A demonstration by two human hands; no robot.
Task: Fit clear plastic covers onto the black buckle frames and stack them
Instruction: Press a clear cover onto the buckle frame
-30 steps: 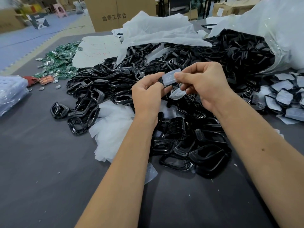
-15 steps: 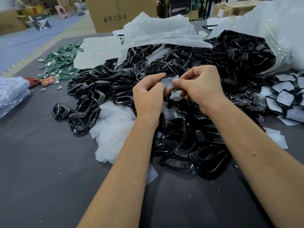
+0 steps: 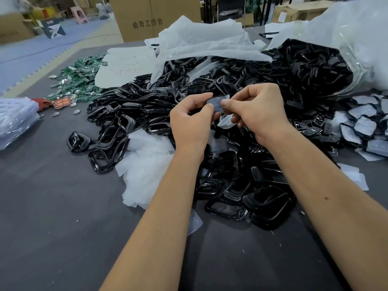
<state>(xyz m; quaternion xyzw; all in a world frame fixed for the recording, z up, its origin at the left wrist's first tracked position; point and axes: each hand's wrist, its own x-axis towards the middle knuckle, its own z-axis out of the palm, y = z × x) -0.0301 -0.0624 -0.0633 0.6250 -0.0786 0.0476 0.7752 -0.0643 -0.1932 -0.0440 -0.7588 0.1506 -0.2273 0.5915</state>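
A big heap of black buckle frames covers the middle of the dark table. Above it both hands meet. My left hand and my right hand pinch one clear plastic cover between thumbs and forefingers. A second clear cover hangs under my right hand's lower fingers. Loose clear covers lie in a pile left of my left forearm. Frames with covers fitted lie in a spread at the far right.
A large clear bag of black frames lies open at the back right. White sheets sit behind the heap. Green pieces are scattered at the back left, a clear packet stack at the left edge. A cardboard box stands behind.
Both hands have dropped slightly and drawn closer over the heap while working the clear cover between the fingertips. The heap has not moved.
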